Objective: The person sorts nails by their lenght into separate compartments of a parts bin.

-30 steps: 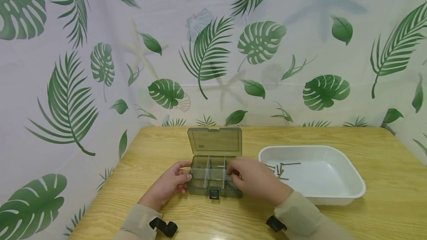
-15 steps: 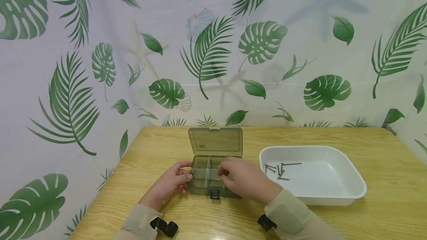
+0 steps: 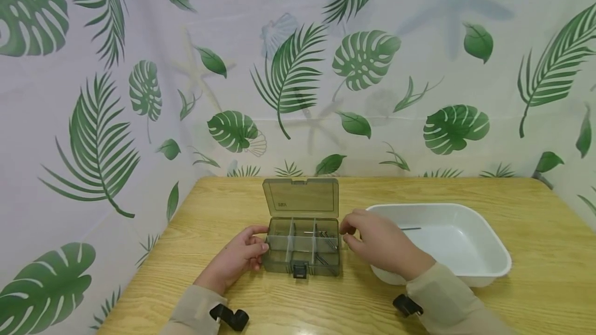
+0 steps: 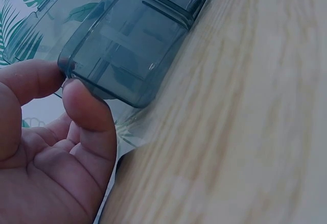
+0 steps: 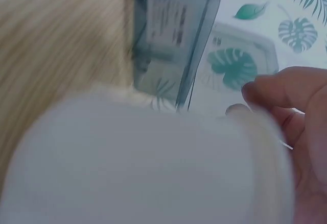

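A smoky see-through compartment box (image 3: pixel 278 267) stands on the table, its lid (image 3: pixel 302 198) raised at the back. My left hand (image 3: pixel 235 257) holds the box's left side, thumb and forefinger pinching the rim in the left wrist view. Dark screws (image 3: pixel 322 259) lie in the right-hand compartments, front and back. My right hand (image 3: pixel 379 247) is between the box and a white tray (image 3: pixel 465 244), over the tray's left edge. Its fingers are loosely bent, with nothing seen between them. One long screw (image 3: pixel 411 228) shows in the tray beyond the hand.
The wooden table (image 3: pixel 326 304) meets a leaf-print cloth (image 3: pixel 372 159) at the back and left. In the right wrist view, the tray's pale wall (image 5: pixel 148 168) fills the lower part, with a printed label (image 5: pixel 166 22) on the box beyond.
My right hand first went further left over the box, then withdrew right to the tray's edge. Screws in the box now show; several in the tray are covered. My left hand stayed still.
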`<state>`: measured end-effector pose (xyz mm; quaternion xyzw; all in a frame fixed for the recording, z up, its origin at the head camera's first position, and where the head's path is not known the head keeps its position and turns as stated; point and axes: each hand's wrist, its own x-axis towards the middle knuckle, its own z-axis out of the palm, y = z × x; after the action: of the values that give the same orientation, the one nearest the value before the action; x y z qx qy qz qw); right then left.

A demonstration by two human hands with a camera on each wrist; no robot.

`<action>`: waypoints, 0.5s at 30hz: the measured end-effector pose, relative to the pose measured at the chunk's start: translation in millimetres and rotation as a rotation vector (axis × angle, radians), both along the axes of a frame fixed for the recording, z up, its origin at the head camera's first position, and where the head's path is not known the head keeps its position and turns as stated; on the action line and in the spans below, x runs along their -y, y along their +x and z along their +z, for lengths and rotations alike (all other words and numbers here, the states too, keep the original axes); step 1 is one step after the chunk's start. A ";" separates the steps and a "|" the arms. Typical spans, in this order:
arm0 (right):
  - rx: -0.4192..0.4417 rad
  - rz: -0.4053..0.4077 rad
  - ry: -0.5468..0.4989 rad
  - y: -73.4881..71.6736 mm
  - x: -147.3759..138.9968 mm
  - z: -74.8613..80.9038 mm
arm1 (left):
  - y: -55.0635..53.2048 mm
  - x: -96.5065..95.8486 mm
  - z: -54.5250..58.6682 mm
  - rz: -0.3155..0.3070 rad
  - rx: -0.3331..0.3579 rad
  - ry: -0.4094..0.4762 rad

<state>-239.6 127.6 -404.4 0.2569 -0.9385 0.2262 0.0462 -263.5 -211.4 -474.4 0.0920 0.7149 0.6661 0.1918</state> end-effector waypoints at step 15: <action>0.000 -0.058 0.061 -7.6 -64.2 -12.6 | -2.6 1.5 -2.8 0.014 0.015 0.016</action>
<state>-247.3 191.8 -417.0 0.2310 -0.9519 0.1961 0.0450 -266.0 -213.0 -477.2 0.0836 0.7086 0.6739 0.1917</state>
